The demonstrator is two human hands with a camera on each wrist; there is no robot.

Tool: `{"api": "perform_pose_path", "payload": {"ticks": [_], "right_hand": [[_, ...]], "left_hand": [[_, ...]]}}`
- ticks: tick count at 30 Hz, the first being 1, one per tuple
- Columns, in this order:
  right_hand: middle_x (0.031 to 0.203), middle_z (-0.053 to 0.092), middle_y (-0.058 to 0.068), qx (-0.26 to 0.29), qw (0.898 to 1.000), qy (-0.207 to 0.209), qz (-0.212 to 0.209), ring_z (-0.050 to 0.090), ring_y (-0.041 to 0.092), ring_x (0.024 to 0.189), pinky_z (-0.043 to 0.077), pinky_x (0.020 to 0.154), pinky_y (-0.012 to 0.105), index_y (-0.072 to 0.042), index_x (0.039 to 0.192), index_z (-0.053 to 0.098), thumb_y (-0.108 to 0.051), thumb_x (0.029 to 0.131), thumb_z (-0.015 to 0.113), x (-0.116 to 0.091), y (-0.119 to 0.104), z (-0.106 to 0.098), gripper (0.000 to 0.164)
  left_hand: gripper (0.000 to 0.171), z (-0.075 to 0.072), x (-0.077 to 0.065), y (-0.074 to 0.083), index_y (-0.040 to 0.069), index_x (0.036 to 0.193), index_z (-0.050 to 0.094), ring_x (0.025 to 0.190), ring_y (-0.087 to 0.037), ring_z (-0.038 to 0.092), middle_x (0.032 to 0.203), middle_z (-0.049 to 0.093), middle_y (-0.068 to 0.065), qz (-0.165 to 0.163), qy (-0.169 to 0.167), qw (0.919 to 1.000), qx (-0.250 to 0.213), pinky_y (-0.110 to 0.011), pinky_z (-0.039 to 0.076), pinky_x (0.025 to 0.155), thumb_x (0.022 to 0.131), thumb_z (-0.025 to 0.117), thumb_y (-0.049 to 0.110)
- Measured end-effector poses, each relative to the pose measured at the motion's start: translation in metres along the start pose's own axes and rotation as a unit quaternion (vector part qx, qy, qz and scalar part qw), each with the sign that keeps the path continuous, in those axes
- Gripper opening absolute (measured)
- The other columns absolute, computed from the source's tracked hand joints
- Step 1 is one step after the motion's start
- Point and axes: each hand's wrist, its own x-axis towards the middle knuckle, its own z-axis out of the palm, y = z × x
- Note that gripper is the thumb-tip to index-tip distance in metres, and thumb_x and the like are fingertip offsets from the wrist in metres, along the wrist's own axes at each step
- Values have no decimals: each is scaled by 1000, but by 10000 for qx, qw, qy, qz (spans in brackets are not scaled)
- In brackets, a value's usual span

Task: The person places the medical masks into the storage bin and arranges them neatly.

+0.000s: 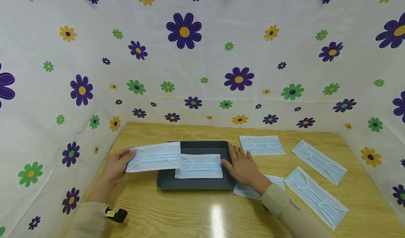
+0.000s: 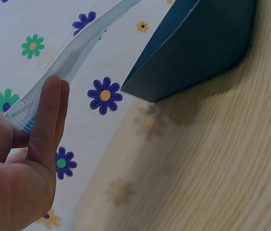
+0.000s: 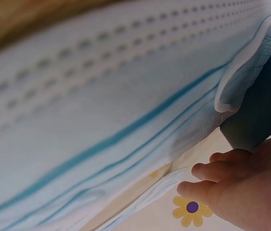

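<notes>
My left hand [image 1: 117, 165] pinches a light blue face mask [image 1: 153, 157] by its left end, thumb on top and fingers beneath. This mask is held up, its right end overlapping the left part of a dark grey tray [image 1: 202, 185] in the head view. Another face mask [image 1: 199, 167] lies flat inside the tray. My right hand [image 1: 242, 166] has its fingers extended at the tray's right rim, the thumb pointing inward over it. In the left wrist view, the held mask [image 2: 73, 53] rises from between thumb and fingers, left of the tray [image 2: 198, 53].
Several more face masks lie on the wooden table [image 1: 142, 210] to the right: one at the back [image 1: 262, 145], two slanted ones [image 1: 319, 162] [image 1: 316, 197], and one partly under my right wrist [image 1: 250, 191]. A flower-patterned white cloth [image 1: 215, 62] encloses the back and sides.
</notes>
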Motion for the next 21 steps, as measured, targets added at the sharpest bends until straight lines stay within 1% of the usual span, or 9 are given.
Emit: {"api": "perform_pose_path", "payload": {"ticks": [3,8,15,21], "right_hand": [[161,26,22,-26,10000,6,3,25,45,147,19,114,69,-4,159,12,-58,104,32,0,-1,0,80],[163,20,21,-200,9998,69,-40,19,46,149,15,115,70,-3,159,14,-58,103,33,-1,-2,-2,81],[164,16,21,-336,9994,83,-67,16,45,150,13,115,70,-3,159,13,-60,103,31,-1,-1,0,82],[164,16,21,-292,9995,104,-73,16,45,150,13,115,70,-3,159,12,-61,103,30,1,-1,0,82]], "left_hand": [[62,11,1,-2,-10,145,41,86,-2,63,107,61,2,-61,-25,9999,101,-20,56,74,101,59,31],[55,30,4,-4,-8,142,45,84,-6,65,107,64,-3,-151,-58,9999,28,-21,57,73,102,58,27],[46,58,7,2,-5,139,51,83,-9,67,113,64,-13,-174,16,9998,35,-22,58,73,102,58,22],[43,78,10,3,-6,136,54,81,-11,68,109,66,-13,-165,11,9999,45,-23,58,71,102,58,20]]}}
